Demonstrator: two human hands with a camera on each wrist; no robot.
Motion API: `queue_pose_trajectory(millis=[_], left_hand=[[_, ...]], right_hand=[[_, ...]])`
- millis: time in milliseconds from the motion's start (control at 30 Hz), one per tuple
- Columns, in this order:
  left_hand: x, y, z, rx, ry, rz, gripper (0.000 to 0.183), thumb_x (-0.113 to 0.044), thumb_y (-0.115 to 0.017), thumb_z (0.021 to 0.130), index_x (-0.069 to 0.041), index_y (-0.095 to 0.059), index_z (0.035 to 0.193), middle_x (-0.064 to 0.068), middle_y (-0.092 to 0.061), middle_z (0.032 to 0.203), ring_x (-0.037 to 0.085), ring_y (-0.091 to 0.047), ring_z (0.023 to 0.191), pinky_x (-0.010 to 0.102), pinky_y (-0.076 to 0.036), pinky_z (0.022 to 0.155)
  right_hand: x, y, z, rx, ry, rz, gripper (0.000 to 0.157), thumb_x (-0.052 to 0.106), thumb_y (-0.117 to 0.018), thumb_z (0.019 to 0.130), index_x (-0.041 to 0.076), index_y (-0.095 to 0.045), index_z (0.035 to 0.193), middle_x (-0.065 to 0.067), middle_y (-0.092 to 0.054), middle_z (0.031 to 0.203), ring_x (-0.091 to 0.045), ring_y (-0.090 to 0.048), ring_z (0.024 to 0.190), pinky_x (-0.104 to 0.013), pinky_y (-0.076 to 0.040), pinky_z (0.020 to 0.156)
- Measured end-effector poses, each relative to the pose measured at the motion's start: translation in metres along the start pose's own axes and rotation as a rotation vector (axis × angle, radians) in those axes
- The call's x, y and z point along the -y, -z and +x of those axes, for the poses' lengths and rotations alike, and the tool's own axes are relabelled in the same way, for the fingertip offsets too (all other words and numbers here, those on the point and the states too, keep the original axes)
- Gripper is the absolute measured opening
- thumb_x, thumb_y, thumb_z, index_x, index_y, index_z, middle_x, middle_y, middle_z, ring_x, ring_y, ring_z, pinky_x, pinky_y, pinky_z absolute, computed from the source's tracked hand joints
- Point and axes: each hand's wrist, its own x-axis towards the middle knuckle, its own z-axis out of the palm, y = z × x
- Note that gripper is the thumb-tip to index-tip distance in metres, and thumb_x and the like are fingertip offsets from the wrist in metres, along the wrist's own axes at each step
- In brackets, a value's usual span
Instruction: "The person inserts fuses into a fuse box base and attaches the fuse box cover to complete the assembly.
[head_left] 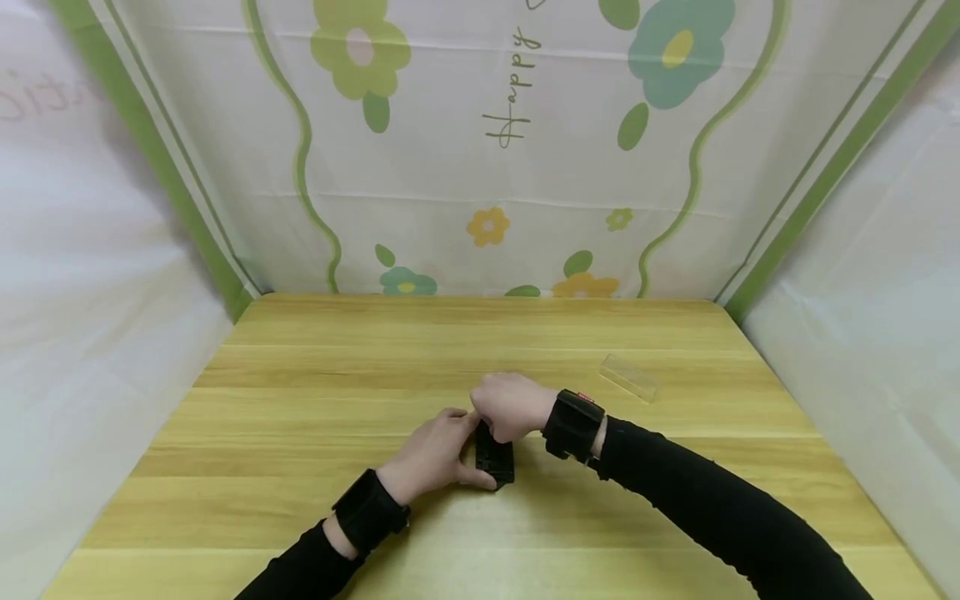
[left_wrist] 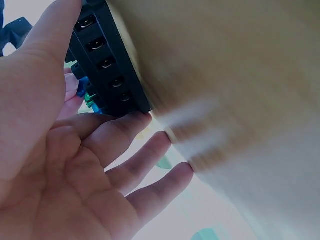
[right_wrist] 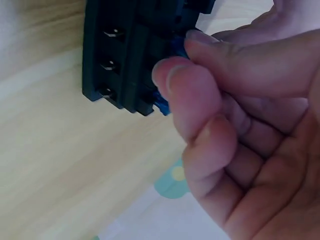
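A black fuse box (head_left: 495, 460) lies on the table, with a row of metal terminals along its side. My left hand (head_left: 431, 454) grips it, the thumb at the near end and the fingers along the far side; the ring and little fingers spread free in the left wrist view. Over the box's far end, my right hand (head_left: 516, 406) pinches with thumb and curled index finger at a blue blade fuse (right_wrist: 177, 45), mostly hidden by the fingertips. Another blue fuse (right_wrist: 161, 103) shows beside the index finger. A green fuse (left_wrist: 90, 101) appears in the left wrist view.
A clear plastic cover (head_left: 628, 379) lies on the wooden table (head_left: 337, 350), to the right beyond the right hand. White flowered cloth (head_left: 435, 167) hangs behind the table, with more white cloth at both sides.
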Motion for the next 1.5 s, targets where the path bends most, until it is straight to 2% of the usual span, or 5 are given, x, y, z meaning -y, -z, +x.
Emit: queue_pose_trajectory(millis=[167,367,667,933,1500], left_hand=[[0.001,0.002,-0.001,0.007,0.010,-0.006,0.095,-0.061,-0.074,0.069,-0.013,-0.041,0.143,0.011,-0.058,0.119,0.027,-0.051,0.113,0.036,-0.044,0.089],[0.003,0.003,0.000,-0.005,-0.003,0.002,0.089,-0.059,-0.075,0.070,-0.013,-0.045,0.140,0.011,-0.058,0.117,0.026,-0.053,0.111,0.036,-0.044,0.087],[0.001,0.001,0.000,0.018,0.012,0.003,0.093,-0.061,-0.074,0.069,-0.013,-0.043,0.142,0.012,-0.058,0.117,0.026,-0.053,0.112,0.036,-0.044,0.088],[0.000,0.001,0.001,0.021,0.006,0.012,0.093,-0.061,-0.074,0.069,-0.013,-0.042,0.143,0.013,-0.058,0.118,0.027,-0.052,0.112,0.036,-0.045,0.088],[-0.003,0.002,-0.001,-0.022,-0.047,-0.021,0.078,-0.056,-0.076,0.070,-0.010,-0.054,0.130,0.005,-0.059,0.117,0.021,-0.055,0.106,0.031,-0.044,0.088]], right_hand=[[-0.004,-0.001,0.001,-0.001,0.027,0.065,0.042,-0.005,-0.055,0.077,0.017,-0.024,0.058,0.006,-0.009,0.060,-0.011,-0.008,0.055,-0.025,-0.011,0.050],[-0.002,0.002,0.004,-0.004,0.058,0.054,0.036,-0.006,-0.055,0.076,0.015,-0.035,0.057,0.006,-0.011,0.058,-0.010,-0.010,0.055,-0.024,-0.012,0.051],[-0.001,0.006,-0.001,0.105,-0.024,0.059,0.044,0.003,-0.066,0.082,0.017,-0.035,0.054,0.008,-0.016,0.055,-0.009,-0.015,0.052,-0.023,-0.015,0.048],[-0.007,0.010,-0.001,0.140,-0.021,0.108,0.045,-0.001,-0.063,0.081,0.020,-0.034,0.054,0.007,-0.018,0.054,-0.009,-0.014,0.053,-0.023,-0.014,0.050],[0.019,0.014,0.004,0.128,-0.050,-0.047,0.017,-0.003,-0.067,0.077,0.013,-0.061,0.076,0.005,-0.045,0.068,-0.010,-0.038,0.059,-0.020,-0.029,0.051]])
